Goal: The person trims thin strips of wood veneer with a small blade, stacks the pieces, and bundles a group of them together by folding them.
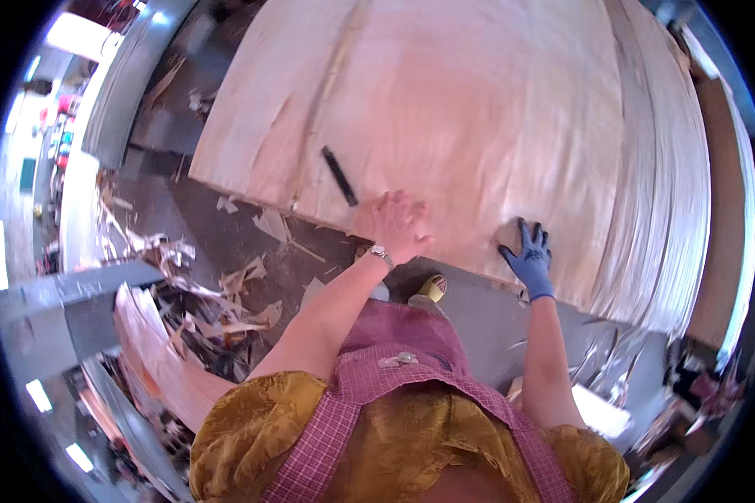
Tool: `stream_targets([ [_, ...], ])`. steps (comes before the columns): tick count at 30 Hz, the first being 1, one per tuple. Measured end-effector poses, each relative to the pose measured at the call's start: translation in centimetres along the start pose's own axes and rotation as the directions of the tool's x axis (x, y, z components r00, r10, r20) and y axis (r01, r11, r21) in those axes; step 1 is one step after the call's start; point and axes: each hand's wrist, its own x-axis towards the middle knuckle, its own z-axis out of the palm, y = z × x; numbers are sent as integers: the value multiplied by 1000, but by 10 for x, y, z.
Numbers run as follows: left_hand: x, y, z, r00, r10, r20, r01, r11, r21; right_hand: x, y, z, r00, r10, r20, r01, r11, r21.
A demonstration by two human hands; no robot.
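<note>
A broad stack of pale wood veneer sheets (478, 126) fills the space in front of me. My left hand (400, 225), bare and with a wristwatch (382, 255) at the wrist, lies on the top sheet near its front edge, fingers spread. To the right, my right hand (530, 256) wears a blue-grey glove with dark fingertips. Its fingers are apart and touch the sheet close to the same edge. Just beyond my left hand a narrow black strip-like tool (340, 176) rests on the veneer; its exact kind is unclear. Neither hand holds anything.
Torn veneer scraps (235, 293) litter the floor on the left. A grey metal beam (80, 289) juts in from the left. A curved veneer piece (164, 352) lies below it. At the far right stands a brown board (713, 210). More scraps lie at the lower right.
</note>
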Motion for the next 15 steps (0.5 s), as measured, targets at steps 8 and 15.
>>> stream_targets([
  [8,-26,-114,-60,964,-130,-233,104,987,-121,25,-124,-3,946,-199,-257,204,979,-11],
  [15,-30,-239,-73,995,-74,-67,72,997,-27,63,-360,38,869,-470,-153,479,878,23],
])
